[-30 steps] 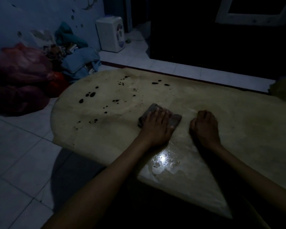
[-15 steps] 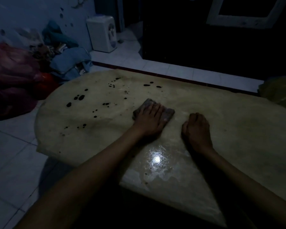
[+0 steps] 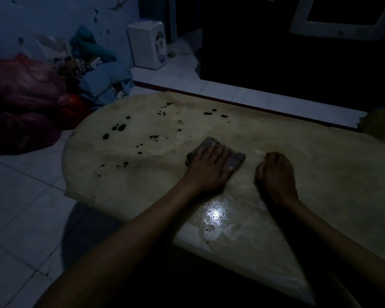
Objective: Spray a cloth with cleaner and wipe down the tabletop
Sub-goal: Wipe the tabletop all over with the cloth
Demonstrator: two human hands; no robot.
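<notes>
Your left hand (image 3: 210, 168) presses flat on the cloth (image 3: 216, 155), fingers straight and slightly spread across it. The cloth lies near the middle of the tabletop (image 3: 320, 152), just right of the dark spots (image 3: 120, 127). Compared with one second ago, hand and cloth have barely shifted on the surface; the change in the view comes mostly from your head moving. Treat this as a slow stroke or a pause, not a completed pass.

Your right hand (image 3: 276, 174) rests on the tabletop just beside the cloth, apart from it. Its fingers are curled under and hold nothing, as far as the dim light allows a reading. It probably serves as a brace.

A wet sheen (image 3: 213, 213) shows near the front edge, which suggests that area is already wiped. The dark spots on the left half remain untouched, so most of the wiping is still ahead. Direct the next stroke leftward into them.

No spray bottle is visible. On the floor beyond the table lie red bags (image 3: 25, 103), a heap of blue fabric (image 3: 107, 78) and a white appliance (image 3: 148, 47). Nothing on the tabletop blocks the path to the spots.
</notes>
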